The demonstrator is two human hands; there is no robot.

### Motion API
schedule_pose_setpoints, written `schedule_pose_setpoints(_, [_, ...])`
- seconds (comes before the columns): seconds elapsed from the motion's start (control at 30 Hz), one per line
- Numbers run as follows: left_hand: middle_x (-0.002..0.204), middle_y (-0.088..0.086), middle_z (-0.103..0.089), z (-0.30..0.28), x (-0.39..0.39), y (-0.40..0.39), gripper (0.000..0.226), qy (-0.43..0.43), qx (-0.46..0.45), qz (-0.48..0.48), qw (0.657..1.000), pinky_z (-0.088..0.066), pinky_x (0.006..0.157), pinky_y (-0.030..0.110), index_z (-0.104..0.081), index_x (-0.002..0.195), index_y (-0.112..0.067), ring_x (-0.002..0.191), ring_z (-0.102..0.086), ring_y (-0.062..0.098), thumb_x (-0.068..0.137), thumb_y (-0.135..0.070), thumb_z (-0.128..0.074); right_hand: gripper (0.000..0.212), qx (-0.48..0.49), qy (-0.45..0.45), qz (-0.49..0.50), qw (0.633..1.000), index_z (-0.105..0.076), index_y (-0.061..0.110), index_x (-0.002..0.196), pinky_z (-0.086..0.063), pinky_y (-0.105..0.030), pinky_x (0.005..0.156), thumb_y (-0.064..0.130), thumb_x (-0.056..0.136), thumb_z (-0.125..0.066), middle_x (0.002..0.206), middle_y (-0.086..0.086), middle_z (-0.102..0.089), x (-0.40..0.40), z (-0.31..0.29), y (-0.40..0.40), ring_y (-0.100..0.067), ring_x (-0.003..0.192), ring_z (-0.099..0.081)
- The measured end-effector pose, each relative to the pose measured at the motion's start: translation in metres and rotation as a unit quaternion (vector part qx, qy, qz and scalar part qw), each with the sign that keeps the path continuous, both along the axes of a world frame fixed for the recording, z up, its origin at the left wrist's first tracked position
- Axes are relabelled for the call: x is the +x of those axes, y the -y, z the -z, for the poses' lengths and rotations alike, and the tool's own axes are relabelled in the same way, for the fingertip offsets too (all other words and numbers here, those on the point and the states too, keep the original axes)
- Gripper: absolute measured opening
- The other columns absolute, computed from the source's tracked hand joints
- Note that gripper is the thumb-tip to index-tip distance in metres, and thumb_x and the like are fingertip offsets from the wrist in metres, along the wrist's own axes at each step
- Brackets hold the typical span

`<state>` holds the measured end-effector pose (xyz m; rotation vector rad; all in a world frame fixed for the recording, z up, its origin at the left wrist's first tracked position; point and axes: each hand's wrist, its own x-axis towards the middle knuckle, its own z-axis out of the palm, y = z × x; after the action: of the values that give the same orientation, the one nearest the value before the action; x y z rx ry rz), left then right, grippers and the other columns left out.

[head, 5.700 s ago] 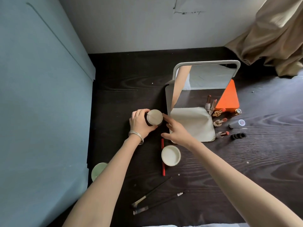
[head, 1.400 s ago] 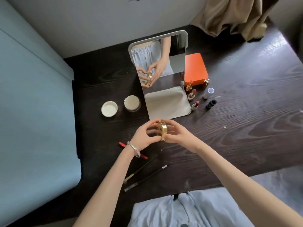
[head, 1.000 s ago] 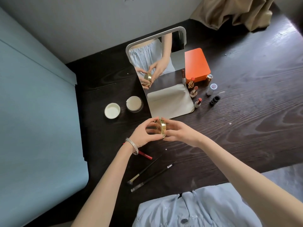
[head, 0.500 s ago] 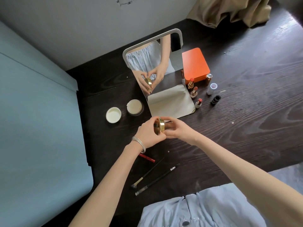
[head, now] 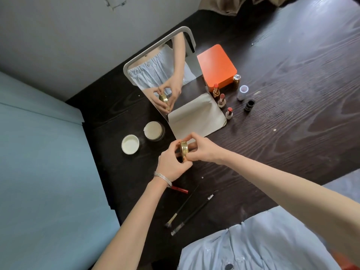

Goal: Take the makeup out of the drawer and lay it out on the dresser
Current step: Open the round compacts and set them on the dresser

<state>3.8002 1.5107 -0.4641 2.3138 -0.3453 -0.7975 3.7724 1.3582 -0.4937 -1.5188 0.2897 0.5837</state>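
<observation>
We grip the gold compact [head: 183,149] on edge between left hand [head: 171,164] and right hand [head: 204,151], fingers of both curled round it, mid-frame above the worktop [head: 272,133].

No text, label, brand, number or sign can be read anywhere in the frame; the dark scribble on the grey wall [head: 115,2] at upper left is illegible.

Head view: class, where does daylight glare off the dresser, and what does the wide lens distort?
Head view: glare washes the dresser grain pale at upper right; the lens tilts the mirror and stretches the forearms at the lower edge; the gold compact, gripped by the left hand and right hand, stays sharp.
</observation>
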Motion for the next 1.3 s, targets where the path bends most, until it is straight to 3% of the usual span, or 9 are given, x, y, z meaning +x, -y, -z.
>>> schedule_pose_setpoints(0.13, [0.109,-0.005,-0.063,0.000,-0.002,0.003,0.065,0.029,0.017,0.001,0.999,-0.052,0.089,0.030,-0.043,0.130,-0.022,0.096,-0.061,0.008,0.070,-0.028,-0.068,0.049,0.011,-0.012,0.008,1.000,-0.044,0.016,0.117,-0.055,-0.027,0.074,0.007,0.073,-0.066,0.101,-0.012,-0.068,-0.002,0.002,0.000,-0.017,0.085,-0.065])
schedule_pose_setpoints(0.27, [0.115,-0.003,-0.062,0.001,0.007,0.005,0.067,0.008,0.030,0.011,0.999,-0.052,0.089,0.032,-0.045,0.129,-0.025,0.101,-0.062,0.013,0.067,-0.036,-0.069,0.052,0.069,-0.031,0.009,0.997,-0.045,0.014,0.125,-0.055,-0.029,0.082,0.005,0.079,-0.067,0.113,-0.010,-0.066,-0.008,0.011,0.010,-0.018,0.100,-0.065])
schedule_pose_setpoints(0.37, [0.120,-0.002,-0.057,0.001,0.014,0.004,0.065,-0.009,0.048,0.023,0.999,-0.051,0.090,0.031,-0.045,0.128,-0.024,0.105,-0.057,0.014,0.069,-0.028,-0.072,0.060,-0.001,0.027,-0.043,0.999,-0.047,0.015,0.131,-0.048,-0.026,0.095,0.016,0.078,-0.073,0.125,-0.003,-0.060,-0.009,0.013,0.022,-0.013,0.113,-0.058])
schedule_pose_setpoints(0.47, [0.122,0.000,-0.056,0.002,0.020,-0.003,0.061,-0.057,0.024,-0.016,0.998,-0.053,0.089,0.036,-0.046,0.127,-0.025,0.105,-0.059,0.016,0.072,-0.019,-0.072,0.058,-0.052,0.063,-0.048,0.996,-0.049,0.013,0.132,-0.048,-0.024,0.097,0.009,0.079,-0.071,0.126,-0.002,-0.059,-0.012,0.013,0.031,-0.010,0.114,-0.057])
schedule_pose_setpoints(0.53, [0.124,0.002,-0.055,0.002,0.022,-0.007,0.058,-0.091,0.001,-0.043,0.995,-0.057,0.083,0.037,-0.047,0.126,-0.026,0.102,-0.061,0.018,0.074,-0.016,-0.071,0.056,-0.050,0.071,-0.029,0.996,-0.052,0.012,0.130,-0.050,-0.023,0.095,0.004,0.078,-0.071,0.122,-0.003,-0.061,-0.014,0.015,0.035,-0.011,0.111,-0.059])
schedule_pose_setpoints(0.67, [0.125,0.004,-0.052,0.000,0.024,-0.008,0.053,-0.151,-0.041,-0.074,0.985,-0.058,0.068,0.025,-0.047,0.125,-0.025,0.097,-0.062,0.017,0.079,-0.010,-0.068,0.060,-0.041,0.071,-0.024,0.996,-0.052,0.014,0.130,-0.050,-0.023,0.095,0.001,0.076,-0.073,0.124,-0.002,-0.060,-0.017,0.018,0.038,-0.012,0.112,-0.059])
schedule_pose_setpoints(0.97, [0.129,0.007,-0.049,0.005,0.027,-0.010,0.049,-0.202,-0.052,-0.109,0.972,-0.057,0.080,0.040,-0.045,0.125,-0.026,0.114,-0.054,0.023,0.083,-0.010,-0.064,0.064,-0.045,0.071,-0.025,0.996,-0.048,0.016,0.135,-0.049,-0.032,0.099,-0.003,0.077,-0.069,0.130,-0.004,-0.057,-0.018,0.023,0.037,-0.014,0.116,-0.057])
schedule_pose_setpoints(1.13, [0.127,0.005,-0.049,0.003,0.027,-0.008,0.045,-0.213,-0.061,-0.119,0.968,-0.058,0.076,0.034,-0.045,0.120,-0.029,0.115,-0.052,0.021,0.084,-0.010,-0.063,0.064,-0.056,0.077,-0.016,0.995,-0.047,0.017,0.136,-0.050,-0.031,0.096,0.002,0.078,-0.070,0.129,-0.003,-0.057,-0.020,0.023,0.036,-0.013,0.113,-0.058])
schedule_pose_setpoints(1.3, [0.120,0.011,-0.056,0.000,0.026,-0.022,0.046,-0.290,-0.113,-0.194,0.930,-0.057,0.080,0.039,-0.044,0.127,-0.022,0.106,-0.060,0.025,0.086,-0.007,-0.058,0.065,-0.065,0.086,-0.052,0.993,-0.047,0.020,0.136,-0.050,-0.024,0.094,0.003,0.078,-0.071,0.126,-0.001,-0.058,-0.013,0.016,0.030,-0.012,0.106,-0.061])
